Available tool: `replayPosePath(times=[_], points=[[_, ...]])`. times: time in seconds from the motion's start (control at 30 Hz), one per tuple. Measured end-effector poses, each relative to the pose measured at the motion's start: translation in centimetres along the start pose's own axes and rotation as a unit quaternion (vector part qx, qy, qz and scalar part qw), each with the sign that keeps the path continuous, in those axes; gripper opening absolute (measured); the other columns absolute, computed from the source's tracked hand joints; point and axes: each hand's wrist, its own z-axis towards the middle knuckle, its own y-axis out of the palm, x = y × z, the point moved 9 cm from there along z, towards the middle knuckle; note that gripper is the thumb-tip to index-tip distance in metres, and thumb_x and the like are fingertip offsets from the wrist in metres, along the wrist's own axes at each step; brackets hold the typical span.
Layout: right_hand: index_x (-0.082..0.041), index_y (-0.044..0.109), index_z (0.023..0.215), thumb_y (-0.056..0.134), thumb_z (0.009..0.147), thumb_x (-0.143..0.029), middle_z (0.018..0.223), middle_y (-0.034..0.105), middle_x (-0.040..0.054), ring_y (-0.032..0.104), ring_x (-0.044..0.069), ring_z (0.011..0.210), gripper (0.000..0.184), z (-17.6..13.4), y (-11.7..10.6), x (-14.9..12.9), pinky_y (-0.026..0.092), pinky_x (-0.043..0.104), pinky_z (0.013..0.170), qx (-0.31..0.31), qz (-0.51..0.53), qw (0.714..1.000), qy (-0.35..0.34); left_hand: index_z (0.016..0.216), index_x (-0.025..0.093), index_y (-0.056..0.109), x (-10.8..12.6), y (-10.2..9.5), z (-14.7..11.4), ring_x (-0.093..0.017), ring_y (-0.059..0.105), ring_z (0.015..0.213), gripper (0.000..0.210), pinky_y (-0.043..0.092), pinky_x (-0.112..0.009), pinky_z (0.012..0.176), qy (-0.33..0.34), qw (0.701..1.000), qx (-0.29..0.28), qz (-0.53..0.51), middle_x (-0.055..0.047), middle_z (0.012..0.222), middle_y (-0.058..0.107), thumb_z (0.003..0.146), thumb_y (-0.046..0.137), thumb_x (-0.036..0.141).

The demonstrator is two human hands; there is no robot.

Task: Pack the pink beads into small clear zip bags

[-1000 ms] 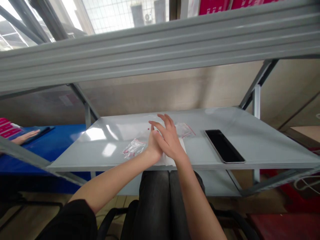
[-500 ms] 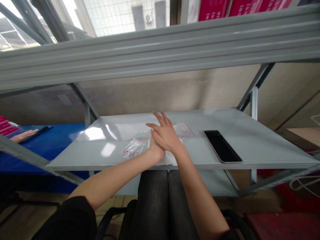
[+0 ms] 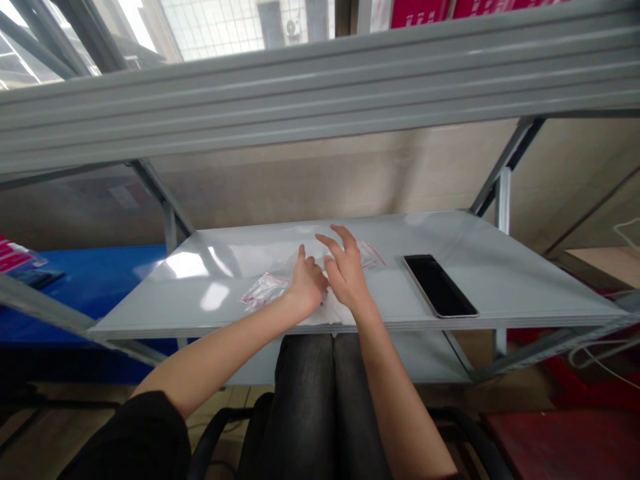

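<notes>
My left hand [image 3: 309, 283] is curled above the front of the grey shelf table [image 3: 240, 253], with one digit pointing up. What its folded fingers hold, if anything, is hidden. Close beside it on the right, my right hand [image 3: 345, 270] has its fingers apart, and its thumb side is near the left fist. Under both hands lies a crumpled white sheet or bag [image 3: 333, 313], mostly covered. A clear plastic bag with red edging [image 3: 265, 290] rests left of my left hand. Another clear bag [image 3: 371, 257] shows partly behind my right hand.
A black-screened phone or tablet [image 3: 440, 287] lies on the table to the right. The upper shelf's grey beam [image 3: 310, 100] crosses in front, with slanted metal legs at both sides. A blue table [image 3: 110, 273] stands to the left, and a dark red surface [image 3: 565, 443] is at lower right.
My hands were overlapped, the right across the left; now they have come apart side by side. A co-worker's hand at the far left has gone out of view.
</notes>
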Motion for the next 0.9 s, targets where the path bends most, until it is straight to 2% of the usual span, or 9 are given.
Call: replayPosePath(times=[0.07, 0.17, 0.33, 0.43, 0.57, 0.67, 0.73, 0.83, 0.9], points=[[-0.021, 0.061, 0.122, 0.037, 0.09, -0.022, 0.137, 0.048, 0.0118, 0.04, 0.027, 0.132, 0.04, -1.0, -1.1, 1.4, 0.032, 0.051, 0.109, 0.048, 0.006, 0.998, 0.033, 0.076, 0.021, 0.075, -0.6, -0.9, -0.8, -0.035, 0.057, 0.111, 0.02, 0.004, -0.062, 0.113, -0.008, 0.999, -0.013, 0.034, -0.011, 0.085, 0.074, 0.08, 0.058, 0.011], [-0.022, 0.065, 0.111, 0.038, 0.091, -0.025, 0.122, 0.059, 0.0105, 0.05, 0.025, 0.12, 0.034, -2.6, -2.9, 3.3, 0.037, 0.048, 0.105, 0.127, 0.026, 0.989, 0.074, 0.072, 0.018, 0.073, -2.0, -1.9, -1.7, -0.034, 0.06, 0.104, 0.017, 0.012, -0.062, 0.111, -0.019, 0.998, -0.028, 0.06, -0.012, 0.085, 0.074, 0.073, 0.062, 0.005], [-0.02, 0.067, 0.095, 0.042, 0.089, -0.024, 0.101, 0.066, 0.008, 0.058, 0.024, 0.104, 0.026, -6.0, -5.2, 4.1, 0.042, 0.043, 0.097, 0.237, 0.082, 0.959, 0.135, 0.092, 0.019, 0.071, -5.7, -2.9, -3.7, -0.034, 0.061, 0.104, 0.023, 0.024, -0.065, 0.105, -0.053, 0.997, -0.018, 0.049, -0.012, 0.101, 0.072, 0.07, 0.072, 0.02], [-0.019, 0.066, 0.092, 0.047, 0.087, -0.023, 0.094, 0.065, 0.0075, 0.06, 0.023, 0.093, 0.02, -8.5, -4.9, 3.5, 0.046, 0.04, 0.087, 0.257, 0.11, 0.94, 0.195, 0.109, 0.02, 0.066, -7.2, -3.7, -5.6, -0.031, 0.061, 0.107, 0.034, 0.029, -0.06, 0.105, -0.09, 0.995, 0.044, -0.03, -0.01, 0.113, 0.07, 0.076, 0.069, 0.028], [-0.019, 0.064, 0.097, 0.053, 0.086, -0.027, 0.095, 0.065, 0.0076, 0.061, 0.021, 0.087, 0.017, -9.9, -2.2, 1.4, 0.049, 0.037, 0.078, 0.182, 0.167, 0.94, 0.234, 0.116, 0.023, 0.061, -5.6, -5.4, -8.3, -0.027, 0.061, 0.107, 0.04, 0.038, -0.05, 0.103, -0.088, 0.967, 0.172, -0.165, -0.008, 0.115, 0.068, 0.078, 0.07, 0.032], [-0.021, 0.06, 0.106, 0.066, 0.077, -0.029, 0.096, 0.066, 0.0072, 0.063, 0.021, 0.088, 0.031, -9.9, 0.2, 0.3, 0.053, 0.032, 0.071, 0.107, 0.273, 0.917, 0.269, 0.122, 0.026, 0.058, -2.8, -6.0, -9.9, -0.027, 0.06, 0.11, 0.046, 0.043, -0.044, 0.1, -0.073, 0.939, 0.249, -0.224, -0.008, 0.118, 0.066, 0.077, 0.069, 0.027], [-0.022, 0.061, 0.105, 0.072, 0.069, -0.028, 0.097, 0.067, 0.0061, 0.064, 0.021, 0.089, 0.038, -9.7, 1.3, -0.3, 0.054, 0.03, 0.07, 0.055, 0.33, 0.897, 0.289, 0.122, 0.027, 0.059, -1.4, -5.6, -10.8, -0.027, 0.059, 0.11, 0.047, 0.045, -0.043, 0.098, -0.089, 0.927, 0.276, -0.238, -0.007, 0.116, 0.065, 0.077, 0.068, 0.024], [-0.02, 0.064, 0.086, 0.071, 0.071, -0.029, 0.083, 0.067, 0.003, 0.064, 0.018, 0.077, 0.018, -9.8, 2.1, -0.7, 0.052, 0.028, 0.065, -0.012, 0.364, 0.877, 0.313, 0.126, 0.029, 0.056, -0.4, -4.5, -11.9, -0.027, 0.06, 0.107, 0.053, 0.046, -0.043, 0.096, -0.12, 0.912, 0.29, -0.263, -0.008, 0.116, 0.064, 0.074, 0.067, 0.022], [-0.019, 0.063, 0.076, 0.067, 0.076, -0.031, 0.071, 0.064, 0.0006, 0.06, 0.015, 0.066, 0.013, -9.9, 1.7, -0.6, 0.049, 0.026, 0.06, -0.024, 0.369, 0.872, 0.322, 0.131, 0.028, 0.052, -0.4, -3.8, -12.5, -0.025, 0.062, 0.097, 0.063, 0.049, -0.041, 0.092, -0.136, 0.899, 0.282, -0.305, -0.006, 0.108, 0.065, 0.072, 0.07, 0.022]])
